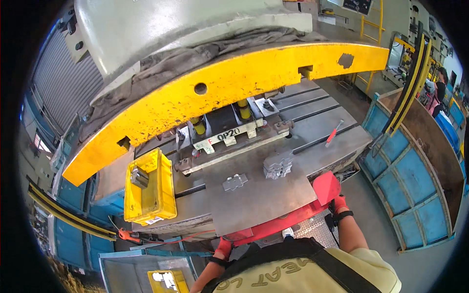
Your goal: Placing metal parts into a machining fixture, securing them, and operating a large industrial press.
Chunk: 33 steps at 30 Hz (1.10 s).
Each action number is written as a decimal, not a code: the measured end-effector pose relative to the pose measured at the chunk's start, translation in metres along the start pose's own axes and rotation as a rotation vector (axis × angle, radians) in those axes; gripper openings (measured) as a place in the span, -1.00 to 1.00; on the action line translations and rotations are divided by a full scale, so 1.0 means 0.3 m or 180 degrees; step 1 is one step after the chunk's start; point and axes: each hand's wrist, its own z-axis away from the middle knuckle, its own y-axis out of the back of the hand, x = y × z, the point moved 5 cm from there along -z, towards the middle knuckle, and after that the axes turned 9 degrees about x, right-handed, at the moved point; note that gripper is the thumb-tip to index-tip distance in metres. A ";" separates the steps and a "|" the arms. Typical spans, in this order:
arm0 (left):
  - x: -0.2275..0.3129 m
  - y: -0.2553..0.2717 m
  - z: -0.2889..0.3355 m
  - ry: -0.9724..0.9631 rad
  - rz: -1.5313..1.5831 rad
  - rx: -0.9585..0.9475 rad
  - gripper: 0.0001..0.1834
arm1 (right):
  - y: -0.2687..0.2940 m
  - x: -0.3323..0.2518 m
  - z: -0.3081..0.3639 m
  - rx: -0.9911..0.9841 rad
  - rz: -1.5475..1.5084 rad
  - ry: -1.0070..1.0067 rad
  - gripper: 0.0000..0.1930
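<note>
My left hand (224, 247), in a red glove, is at the left end of the red bar (279, 222) along the front of the press table. My right hand (339, 203), also red-gloved, is beside the red plate (326, 187) at the bar's right end. The fingers of both hands are too hidden to show whether they grip anything. In front of me, a single flat stamped metal part (235, 182) lies on the steel sheet (259, 210). A stack of similar parts (277, 166) stands to its right. Behind them sits the die (228, 141).
The yellow press ram (234, 80) spans above the die. A yellow bin (168, 198) with metal blocks (140, 178) stands left; a red-handled tool (334, 133) lies right. Yellow-black posts (415, 83) and a blue container (391, 180) flank the right side. A person (437, 93) is far right.
</note>
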 end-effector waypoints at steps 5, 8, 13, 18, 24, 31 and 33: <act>0.166 0.042 0.106 0.0187 -0.1447 -0.0034 -0.60 | 0.079 -0.212 0.139 0.0148 0.1997 0.1820 -0.77; 0.396 0.131 0.124 0.0250 -0.3423 0.0370 -0.57 | 0.157 -0.350 0.170 0.0682 0.1510 0.1782 -0.77; 0.852 0.162 -0.027 -0.0479 -0.2949 0.1811 -0.75 | 0.180 -0.590 0.242 0.1351 -0.0350 0.1360 -0.60; 1.232 -0.138 -0.343 -0.1703 -0.1153 0.0695 -0.77 | -0.079 -0.835 0.385 -0.0530 -0.0788 0.1756 -0.61; 1.522 -0.380 -0.713 -0.2123 -0.1706 0.1404 -0.71 | -0.226 -0.873 0.421 -0.1275 -0.0333 0.1804 -0.64; 1.585 -0.488 -1.045 -0.1906 -0.3235 0.1872 -0.66 | -0.259 -0.882 0.371 -0.1387 -0.0150 0.1983 -0.63; 1.587 -0.469 -1.105 -0.1544 -0.3129 0.1858 -0.60 | -0.263 -0.877 0.347 -0.1341 -0.0310 0.1539 -0.62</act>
